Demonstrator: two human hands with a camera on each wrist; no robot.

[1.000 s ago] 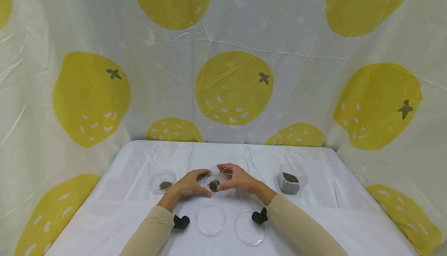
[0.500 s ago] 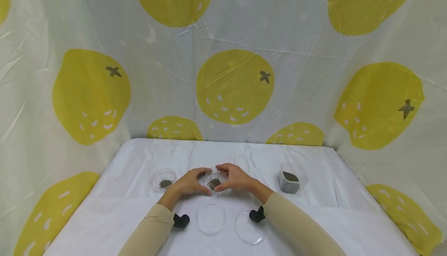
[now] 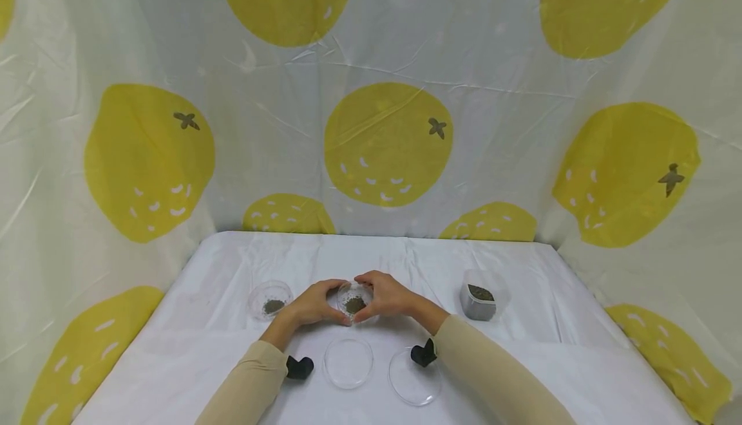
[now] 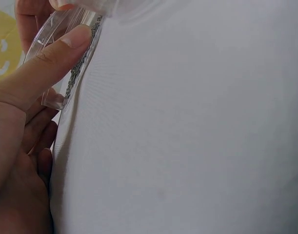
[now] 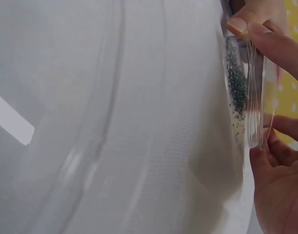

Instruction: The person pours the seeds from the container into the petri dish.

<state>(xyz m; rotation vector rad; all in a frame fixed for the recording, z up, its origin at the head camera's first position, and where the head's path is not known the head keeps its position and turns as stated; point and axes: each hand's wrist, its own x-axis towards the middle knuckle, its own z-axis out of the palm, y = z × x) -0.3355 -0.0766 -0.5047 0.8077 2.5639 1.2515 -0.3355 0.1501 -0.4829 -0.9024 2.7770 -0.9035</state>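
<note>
A clear petri dish [image 3: 348,294] with a heap of dark granules sits between both hands at mid-table. From the left side, my left hand [image 3: 313,302] holds its rim, with the thumb [image 4: 73,41] on the near edge. My right hand [image 3: 393,295] curls round the other side. In the right wrist view its thumb and fingers grip the edge of a clear lid [image 5: 256,95] lying against the dish. Dark green granules [image 5: 236,80] show through the dish wall, gathered toward one side.
Another petri dish [image 3: 258,297] with dark granules stands left of my left hand. A clear square tub [image 3: 478,309] of dark granules stands to the right. Nearer me lie two clear round pieces, one [image 3: 348,387] in the middle and one [image 3: 414,403] by the right sleeve.
My right hand has shifted slightly left, toward the left hand. The clear lid, tilted above the dish's far edge a second ago, has come down level over it. The left hand stays put.
</note>
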